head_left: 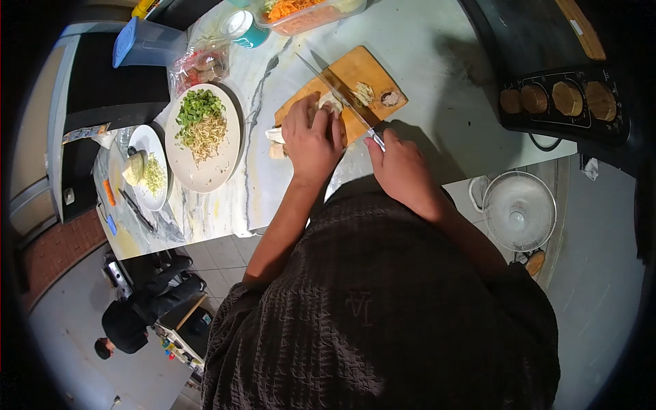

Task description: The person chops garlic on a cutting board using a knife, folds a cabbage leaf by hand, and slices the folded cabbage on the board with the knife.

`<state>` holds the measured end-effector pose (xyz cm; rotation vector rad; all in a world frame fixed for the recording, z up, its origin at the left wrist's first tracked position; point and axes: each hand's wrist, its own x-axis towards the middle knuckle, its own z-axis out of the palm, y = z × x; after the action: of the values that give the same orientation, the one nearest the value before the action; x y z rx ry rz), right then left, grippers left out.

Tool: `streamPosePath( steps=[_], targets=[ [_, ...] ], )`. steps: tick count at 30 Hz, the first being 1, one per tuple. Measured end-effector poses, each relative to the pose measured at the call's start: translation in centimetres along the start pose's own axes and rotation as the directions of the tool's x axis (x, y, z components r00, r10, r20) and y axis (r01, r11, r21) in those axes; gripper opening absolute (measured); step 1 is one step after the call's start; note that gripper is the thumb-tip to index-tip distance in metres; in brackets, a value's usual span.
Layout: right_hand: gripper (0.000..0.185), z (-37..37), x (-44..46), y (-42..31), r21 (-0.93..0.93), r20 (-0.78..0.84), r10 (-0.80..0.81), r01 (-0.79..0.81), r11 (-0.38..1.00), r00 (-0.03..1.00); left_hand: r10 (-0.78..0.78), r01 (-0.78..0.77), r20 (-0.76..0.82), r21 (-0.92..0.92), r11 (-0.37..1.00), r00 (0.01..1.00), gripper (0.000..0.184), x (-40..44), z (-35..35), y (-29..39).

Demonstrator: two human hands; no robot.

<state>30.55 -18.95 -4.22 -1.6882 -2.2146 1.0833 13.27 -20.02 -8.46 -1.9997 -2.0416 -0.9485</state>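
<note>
My right hand (403,167) is closed around the handle of a kitchen knife (335,90), whose long blade points up and left across the wooden cutting board (369,61). My left hand (311,143) has its fingers bent over a pale, whitish piece of food (331,104) on the board, just left of the blade. Its exact kind is hard to tell. Thin pale slices (363,94) lie right of the knife. A small pinkish piece (390,99) sits at the board's right end. Whitish chunks (276,142) rest beside my left hand, partly hidden by it.
An oval plate (229,137) bears chopped greens and sprouts; a smaller white plate (139,137) stands left of it. At the back are a teal can (247,33) and a tub (307,24) of shredded orange food. A knobbed appliance (567,99) stands right. Another person (130,318) is far left.
</note>
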Motion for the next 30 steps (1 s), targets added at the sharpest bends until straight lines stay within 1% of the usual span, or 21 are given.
streamPosePath(
  steps=[4,7,10,14,16,20,26,28,30],
  targets=[
    [0.037,-0.34,0.27,0.02,0.004,-0.016,0.005,-0.005,1.0,1.0,0.029,-0.029,0.055,0.004,1.0,0.998,0.018,0.01,0.01,-0.3],
    [0.037,-0.39,0.35,0.15,0.034,-0.011,-0.013,0.013,0.999,1.0,0.022,-0.022,0.047,0.009,1.0,0.999,0.02,0.02,0.31,-0.37],
    [0.037,-0.36,0.36,0.1,0.007,-0.018,-0.02,0.02,1.0,1.0,-0.011,0.01,0.059,0.018,1.0,0.998,0.025,-0.13,0.16,-0.3],
    [0.038,-0.41,0.49,0.24,0.007,-0.022,-0.009,0.009,1.0,1.0,-0.016,0.014,0.047,0.045,0.999,0.999,0.027,-0.34,0.17,-0.03],
    [0.038,-0.53,0.57,0.27,0.042,-0.006,-0.003,0.003,0.999,1.0,0.0,-0.001,0.019,0.037,0.999,1.0,0.029,-0.5,0.31,-0.16],
    [0.038,-0.54,0.52,0.49,0.018,-0.014,0.003,-0.003,1.0,1.0,0.004,-0.005,0.024,0.036,0.999,1.0,0.03,-0.66,0.32,-0.28],
    [0.038,-0.81,0.51,0.5,0.04,-0.023,-0.011,0.012,0.999,1.0,-0.032,0.032,0.044,-0.012,0.999,0.999,0.025,-0.59,0.08,-0.26],
    [0.036,-0.74,0.44,0.67,0.055,-0.014,0.0,0.001,0.998,1.0,-0.062,0.063,0.063,-0.014,0.998,0.996,0.024,-0.69,0.02,-0.18],
    [0.036,-0.92,0.55,0.61,0.069,-0.005,0.001,-0.001,0.998,1.0,-0.055,0.056,0.056,-0.018,0.998,0.997,0.024,-0.66,0.0,-0.29]
  ],
)
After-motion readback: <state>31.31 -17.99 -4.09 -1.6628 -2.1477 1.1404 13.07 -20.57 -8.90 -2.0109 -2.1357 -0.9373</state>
